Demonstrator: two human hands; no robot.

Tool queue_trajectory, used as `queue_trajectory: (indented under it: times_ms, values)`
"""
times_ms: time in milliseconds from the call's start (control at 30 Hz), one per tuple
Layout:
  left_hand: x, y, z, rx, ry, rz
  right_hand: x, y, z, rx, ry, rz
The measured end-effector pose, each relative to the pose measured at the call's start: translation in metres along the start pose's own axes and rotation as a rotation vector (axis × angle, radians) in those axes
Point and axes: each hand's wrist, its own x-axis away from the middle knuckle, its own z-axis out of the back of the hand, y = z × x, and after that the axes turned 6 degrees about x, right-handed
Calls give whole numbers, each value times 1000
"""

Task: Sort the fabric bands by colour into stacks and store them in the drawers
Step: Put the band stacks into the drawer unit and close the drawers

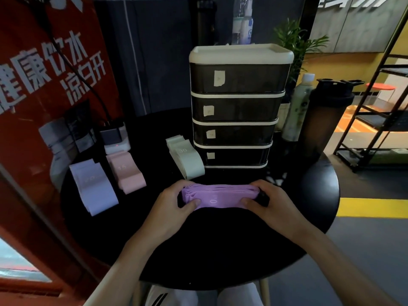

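While the left grip (174, 202) and right grip (265, 199) pinch the ends of the purple stack (217, 196) between them on the bench (220, 250), sorting looks done, with a lavender stack (93, 186), pink stack (125, 171) and pale green stack (185, 155) beyond-left, but the drawers (236, 107) ahead are closed, so storing remains.

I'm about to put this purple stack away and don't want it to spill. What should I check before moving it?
1. Both ends held: left hand and right hand each grip an end of the purple stack. Ok.
2. One colour only: every visible band is purple. Ok.
3. Receiving drawer open: all four drawers of the drawer unit are shut. Not ok.
4. Right drawer known: the paper labels are too small to read. Cannot tell.
5. Way to the drawers free: the pale green stack lies beside the unit's lower left corner, not before it. Ok.
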Motion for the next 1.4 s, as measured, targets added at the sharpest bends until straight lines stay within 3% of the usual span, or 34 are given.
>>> queue_trajectory:
  times_ms: [300,500,700,833,967,1033,1200,1400]
  values:
    - [1,-3,1,63,12,40,0,-6,0,25,10,-6]
    - [2,1,0,254,95,83,1,-5,3,-310,27,-150]
    - [-1,7,-9,266,135,134,-1,0,3,-346,30,-229]
    - [-1,12,-27,53,128,189,2,0,2,-222,170,-285]
    - [-2,16,-28,-205,138,187,3,-3,-2,249,146,-305]
    - [-2,15,-26,-242,146,162,4,-8,-1,365,125,-330]
    - [-2,10,-27,-162,135,103,7,-8,2,427,105,-372]
    - [-10,35,-16,-95,254,-125,-29,-16,41,200,244,-304]
